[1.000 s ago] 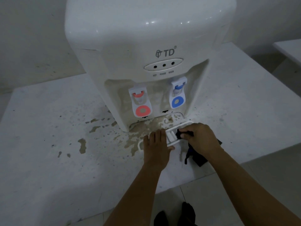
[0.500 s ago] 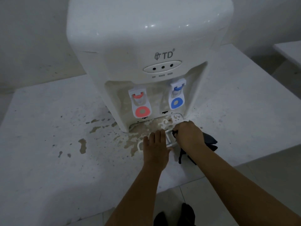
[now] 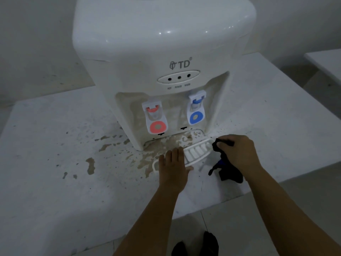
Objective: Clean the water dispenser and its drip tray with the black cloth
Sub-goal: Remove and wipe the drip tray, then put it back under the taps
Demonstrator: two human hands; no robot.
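Right hand (image 3: 238, 152) shifted rightward, fingers pinching black cloth (image 3: 227, 169); left hand (image 3: 173, 167) flat on slotted white drip tray (image 3: 197, 151).

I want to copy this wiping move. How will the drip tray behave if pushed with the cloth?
The drip tray looks like thin white plastic lying loose on the counter, so probably light and apt to slide. The left hand presses it flat, likely for that reason. Its slotted grille may snag the black cloth.

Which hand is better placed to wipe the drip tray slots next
Right. The right hand already grips the black cloth at the drip tray's right end, beside the slots. The left hand lies flat on the tray's other end, steadying it.
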